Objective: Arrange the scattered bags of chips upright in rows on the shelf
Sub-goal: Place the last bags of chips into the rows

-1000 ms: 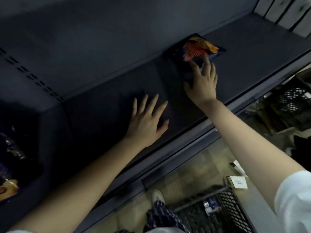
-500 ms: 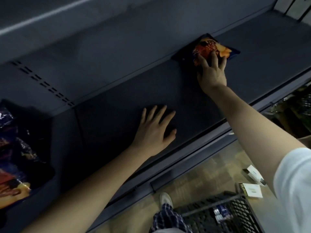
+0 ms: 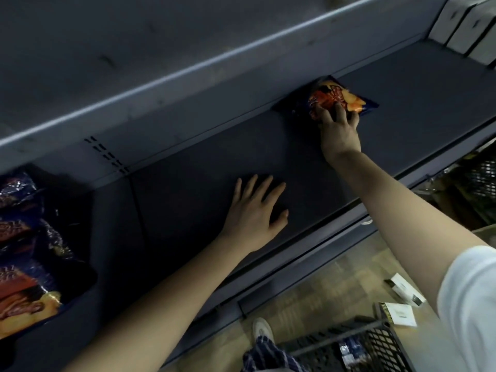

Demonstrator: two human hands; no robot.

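Note:
A dark blue chip bag (image 3: 330, 96) with red and orange print lies flat at the back of the dark shelf (image 3: 188, 167), against the rear wall. My right hand (image 3: 339, 130) reaches onto it, fingers curled over its near edge and gripping it. My left hand (image 3: 255, 213) rests flat on the bare shelf board, fingers spread, holding nothing. Several more bags of the same kind (image 3: 29, 253) stand packed together at the far left of the shelf.
The upper shelf's edge (image 3: 214, 63) runs overhead. White boxes (image 3: 467, 25) sit at the shelf's far right. Below, a black mesh crate (image 3: 357, 347) stands on the floor beside small white boxes (image 3: 402, 291). Another dark basket (image 3: 480, 181) is at right.
My right hand has pushed farther onto the chip bag and closed its fingers on it. My view has shifted, bringing the bags at left further into sight. The left hand stays flat.

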